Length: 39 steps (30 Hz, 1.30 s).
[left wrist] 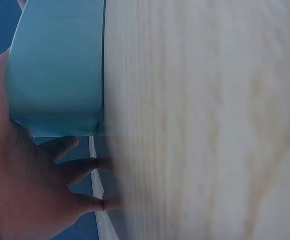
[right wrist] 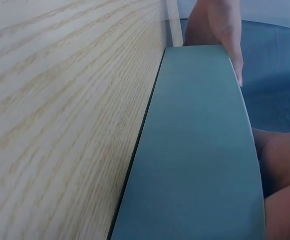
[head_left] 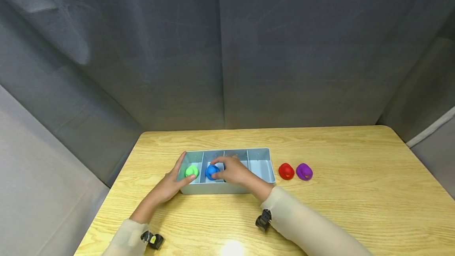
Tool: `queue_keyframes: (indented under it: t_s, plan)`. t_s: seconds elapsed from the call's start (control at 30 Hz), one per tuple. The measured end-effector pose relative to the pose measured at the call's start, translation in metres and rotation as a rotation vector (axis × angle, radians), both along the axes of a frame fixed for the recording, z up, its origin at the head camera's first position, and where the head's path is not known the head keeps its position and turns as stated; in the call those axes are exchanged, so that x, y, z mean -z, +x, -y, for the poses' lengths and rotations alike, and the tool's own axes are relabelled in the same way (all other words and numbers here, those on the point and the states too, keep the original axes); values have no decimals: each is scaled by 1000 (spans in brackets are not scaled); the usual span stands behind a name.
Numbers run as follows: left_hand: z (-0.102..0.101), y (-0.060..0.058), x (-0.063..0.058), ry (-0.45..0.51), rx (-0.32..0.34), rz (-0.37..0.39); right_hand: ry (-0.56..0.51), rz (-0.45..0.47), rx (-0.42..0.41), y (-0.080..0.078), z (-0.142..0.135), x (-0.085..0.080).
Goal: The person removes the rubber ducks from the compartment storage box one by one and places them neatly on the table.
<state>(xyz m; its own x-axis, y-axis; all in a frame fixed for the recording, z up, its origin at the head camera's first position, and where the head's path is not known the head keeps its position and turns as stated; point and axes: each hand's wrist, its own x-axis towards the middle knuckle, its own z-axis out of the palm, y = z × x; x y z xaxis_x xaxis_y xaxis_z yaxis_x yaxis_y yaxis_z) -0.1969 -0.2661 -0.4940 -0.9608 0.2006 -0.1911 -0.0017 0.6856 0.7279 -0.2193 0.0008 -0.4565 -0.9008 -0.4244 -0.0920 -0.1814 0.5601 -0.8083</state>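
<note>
A long grey-blue box with a row of compartments stands on the table. A small green toy hat lies in its leftmost compartment, and a blue toy hat is in the compartment beside it. My right hand reaches over the front rim and pinches the blue hat between thumb and finger. At the box's left end, my left hand rests with fingers extended along the outside and thumb over the front rim. In the left wrist view the fingers look straight and spread.
Right of the box, a red toy hat and a purple toy hat lie side by side on the wooden table. A grey curtain hangs behind the table's far edge. Black wrist cameras sit below both hands.
</note>
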Motion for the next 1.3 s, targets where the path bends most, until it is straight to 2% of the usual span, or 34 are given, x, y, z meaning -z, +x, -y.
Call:
queue_keyframes:
  t_s: [0.43, 1.07, 1.3]
  plan:
    - [-1, 2, -2, -11, -13, -4, 79, -49, -26, 1, 5, 5]
    - [-2, 2, -2, -18, -15, -5, 195, -82, 39, 6, 10, 3]
    - [-2, 2, -2, -17, -15, -4, 199, -103, 36, 7, 9, 5]
